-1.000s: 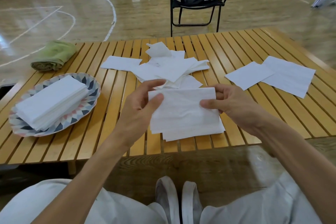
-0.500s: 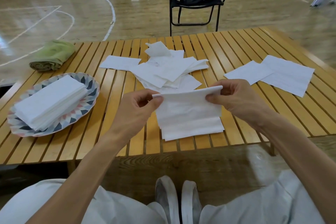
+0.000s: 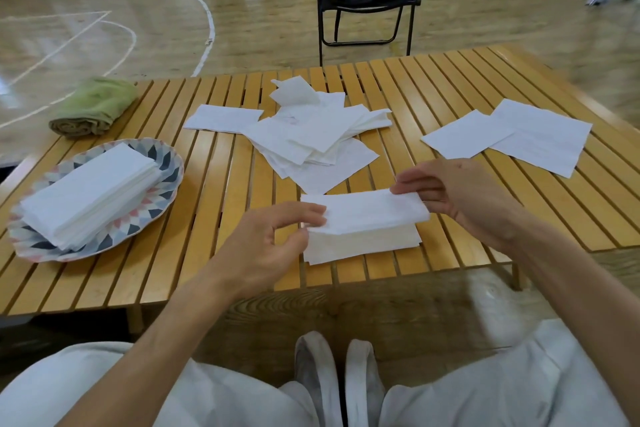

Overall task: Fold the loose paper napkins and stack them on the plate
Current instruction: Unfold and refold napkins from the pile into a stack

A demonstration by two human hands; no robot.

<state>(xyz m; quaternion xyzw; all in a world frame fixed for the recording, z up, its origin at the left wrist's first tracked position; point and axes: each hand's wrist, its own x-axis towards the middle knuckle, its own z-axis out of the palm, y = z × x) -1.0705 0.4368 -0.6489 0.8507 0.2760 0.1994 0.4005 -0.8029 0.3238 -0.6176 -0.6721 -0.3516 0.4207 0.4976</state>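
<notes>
The table [image 3: 214, 191] is built of wooden slats with a smooth, semi-gloss amber finish. The folded napkin [image 3: 367, 218] is thin, matt white paper with a faint embossed texture; the loose napkins [image 3: 311, 135] and the stack [image 3: 90, 194] are of the same paper. The plate [image 3: 166, 166] has a smooth, printed surface. The rolled towel [image 3: 93, 104] is soft, matt green cloth. The floor [image 3: 259, 17] is glossy varnished wood. The chair [image 3: 367, 3] has a black metal frame.

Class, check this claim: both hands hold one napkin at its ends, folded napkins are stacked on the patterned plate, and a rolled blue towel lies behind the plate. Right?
One detail is wrong: the rolled towel is green, not blue, as the head view shows. The left hand and right hand do hold the napkin at its ends, and folded napkins sit on the patterned plate.
</notes>
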